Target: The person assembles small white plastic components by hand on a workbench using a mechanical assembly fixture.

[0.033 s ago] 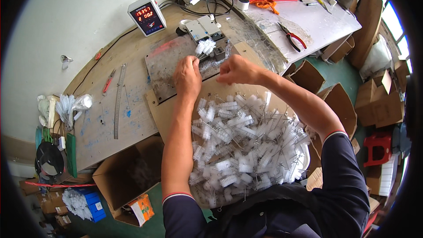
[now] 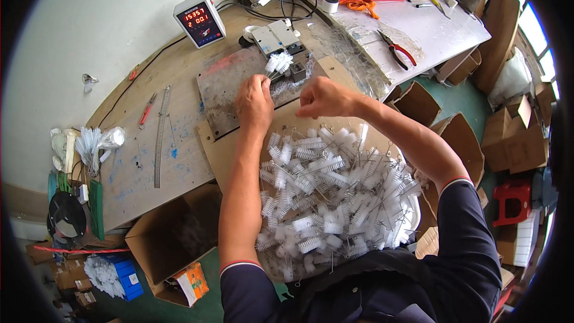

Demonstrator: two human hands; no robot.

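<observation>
Bristly plastic brushes [image 2: 332,194], scuffed metal plate [image 2: 226,94]

Plain white wall [image 2: 107,24] at left, running up behind a wood-topped workbench [image 2: 134,164]; worktop worn, blue-stained in patches. White-topped table [image 2: 439,30] adjoins at upper right, its surface scuffed. Floor [image 2: 466,104] is green, showing between the furniture and cardboard boxes [image 2: 511,134] stacked along the right side. Red plastic stool [image 2: 509,194] stands at far right near them. Windows [image 2: 532,15] at upper right edge, blown out bright, dark frame bars between panes; daylight enters from that side. Large brown board [image 2: 497,33] stands upright beside the windows. Fisheye rim blackens the corners.
</observation>
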